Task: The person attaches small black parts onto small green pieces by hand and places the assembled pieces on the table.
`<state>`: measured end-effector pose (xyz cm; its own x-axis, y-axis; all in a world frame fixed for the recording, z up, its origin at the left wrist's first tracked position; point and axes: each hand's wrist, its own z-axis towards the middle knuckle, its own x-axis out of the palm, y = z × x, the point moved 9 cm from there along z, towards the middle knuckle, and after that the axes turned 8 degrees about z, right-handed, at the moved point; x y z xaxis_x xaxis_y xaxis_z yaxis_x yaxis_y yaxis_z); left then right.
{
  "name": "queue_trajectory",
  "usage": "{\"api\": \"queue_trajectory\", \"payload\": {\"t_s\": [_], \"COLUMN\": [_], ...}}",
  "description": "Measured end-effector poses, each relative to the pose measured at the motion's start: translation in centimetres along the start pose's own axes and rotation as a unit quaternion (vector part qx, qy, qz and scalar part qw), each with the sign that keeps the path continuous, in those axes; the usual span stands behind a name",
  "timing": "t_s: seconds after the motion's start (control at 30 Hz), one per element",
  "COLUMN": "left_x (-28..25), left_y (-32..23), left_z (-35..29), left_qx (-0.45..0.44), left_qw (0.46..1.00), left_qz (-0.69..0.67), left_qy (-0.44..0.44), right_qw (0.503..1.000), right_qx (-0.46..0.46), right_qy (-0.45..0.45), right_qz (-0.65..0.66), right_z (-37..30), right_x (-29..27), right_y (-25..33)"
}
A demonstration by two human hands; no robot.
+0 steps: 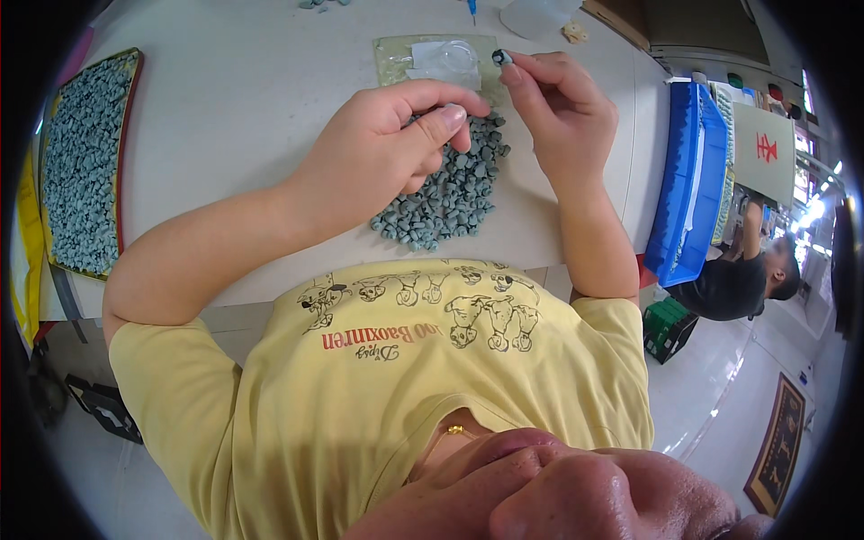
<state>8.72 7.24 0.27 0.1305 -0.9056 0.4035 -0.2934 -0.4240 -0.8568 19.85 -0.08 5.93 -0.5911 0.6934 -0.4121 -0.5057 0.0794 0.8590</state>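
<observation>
My right hand (567, 108) is raised at the back of the table, thumb and index finger pinched on a small dark-green and white piece (500, 58). My left hand (405, 130) hovers over the heap's upper left side. Its index finger stretches toward the right, the thumb lies below it, and the other fingers are loosely bent; I see nothing held in it. Below both hands lies a heap of small grey-green pieces (441, 202), partly hidden by my left hand. Behind the heap is a pale greenish mat (391, 63) with a clear round dish (461, 59) on it.
At the left, a shallow tray (132, 117) is full of similar small pieces. A blue plastic bin (670, 225) stands beyond the table's right edge. A whitish translucent container (537, 16) and blue pen-like tool (472, 9) are at the back. Another person (751, 279) sits farther right.
</observation>
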Motion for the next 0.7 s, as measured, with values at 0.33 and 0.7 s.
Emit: {"api": "queue_trajectory", "payload": {"t_s": [0.33, 0.7], "left_x": [0.3, -0.2], "left_y": [0.5, 0.3], "left_z": [1.6, 2.0], "left_qx": [-0.021, -0.01], "left_qw": [0.998, 0.997], "left_qz": [-0.056, -0.077], "left_qy": [0.02, -0.02], "right_qw": [0.942, 0.998], "right_qx": [0.217, 0.007], "right_qy": [-0.013, 0.01], "right_qz": [0.257, 0.057], "right_z": [-0.8, -0.4], "right_x": [-0.2, -0.7], "right_y": [-4.2, -1.1]}}
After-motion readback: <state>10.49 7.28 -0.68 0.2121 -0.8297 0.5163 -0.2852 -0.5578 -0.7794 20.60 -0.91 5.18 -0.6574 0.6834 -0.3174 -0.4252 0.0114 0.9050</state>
